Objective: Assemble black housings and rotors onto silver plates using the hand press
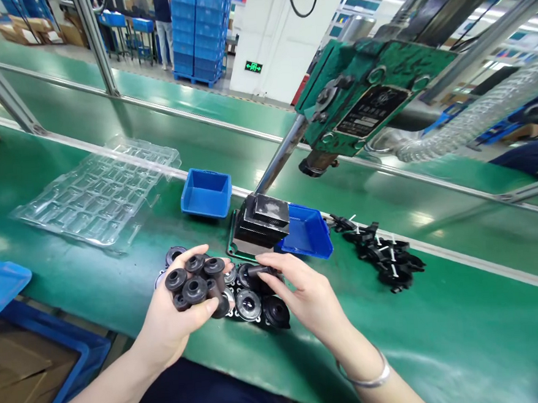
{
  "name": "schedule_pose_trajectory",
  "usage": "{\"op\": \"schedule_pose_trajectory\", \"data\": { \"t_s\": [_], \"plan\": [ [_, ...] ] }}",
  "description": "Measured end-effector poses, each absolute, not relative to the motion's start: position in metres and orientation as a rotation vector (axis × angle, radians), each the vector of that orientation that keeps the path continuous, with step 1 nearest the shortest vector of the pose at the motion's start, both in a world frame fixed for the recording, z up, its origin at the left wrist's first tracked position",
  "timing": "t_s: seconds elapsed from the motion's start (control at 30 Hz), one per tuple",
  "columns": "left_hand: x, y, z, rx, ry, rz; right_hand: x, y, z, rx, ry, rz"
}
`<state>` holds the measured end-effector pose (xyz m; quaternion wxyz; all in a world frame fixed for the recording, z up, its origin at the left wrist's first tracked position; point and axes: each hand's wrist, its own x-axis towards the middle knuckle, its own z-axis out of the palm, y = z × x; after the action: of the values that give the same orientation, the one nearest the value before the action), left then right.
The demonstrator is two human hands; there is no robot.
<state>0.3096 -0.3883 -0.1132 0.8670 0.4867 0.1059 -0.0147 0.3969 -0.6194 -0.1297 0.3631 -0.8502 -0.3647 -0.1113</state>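
At a green workbench [467, 341], a person's two bare hands work over a cluster of round black housings [248, 305] set close together in front of the press. The left hand [167, 322], palm up and half curled, cradles a bunch of black flanged sleeves [194, 289]; the fingers wrap behind and the thumb bars the near side, apparently to keep the loose pieces from rolling out. The right hand [308, 294], a metal bangle [376, 377] at its wrist, pinches a slim dark cylindrical part [256, 269] between thumb and fingertips over the housings, a grip that seems to suit one small piece at a time. Whether the part touches the housing beneath cannot be told.

Just beyond stands a black metal block [262, 220], below and to one side of the green press head [372, 90]. Two blue bins, one at left [206, 195] and one partly hidden behind the block [310, 232], sit within easy reach, presumably for that reason. A clear moulded tray [98, 195] lies at left, its pockets likely meant to keep parts separate; black parts with white pins [383, 252] lie heaped at right.
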Motion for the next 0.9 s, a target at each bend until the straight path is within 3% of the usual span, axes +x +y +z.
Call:
{"op": "schedule_pose_trajectory", "data": {
  "t_s": [0.2, 0.43, 0.63, 0.77, 0.9],
  "plan": [
    [0.307, -0.387, -0.120, 0.992, 0.170, -0.056, 0.398, -0.609, -0.123, -2.206, -1.298, -0.126],
    [0.309, -0.389, -0.115, 1.460, 0.079, 0.020, 0.382, -0.590, -0.098, -1.941, -1.132, 0.013],
    [0.301, -0.390, -0.119, 1.606, -0.012, 0.119, 0.370, -0.577, -0.111, -1.802, -1.020, -0.120],
    [0.304, -0.392, -0.113, 1.363, 0.115, 0.067, 0.371, -0.578, -0.115, -1.648, -0.647, -0.107],
    [0.307, -0.390, -0.109, 1.104, 0.194, 0.003, 0.382, -0.581, -0.113, -1.308, -0.215, 0.147]
  ]
}}
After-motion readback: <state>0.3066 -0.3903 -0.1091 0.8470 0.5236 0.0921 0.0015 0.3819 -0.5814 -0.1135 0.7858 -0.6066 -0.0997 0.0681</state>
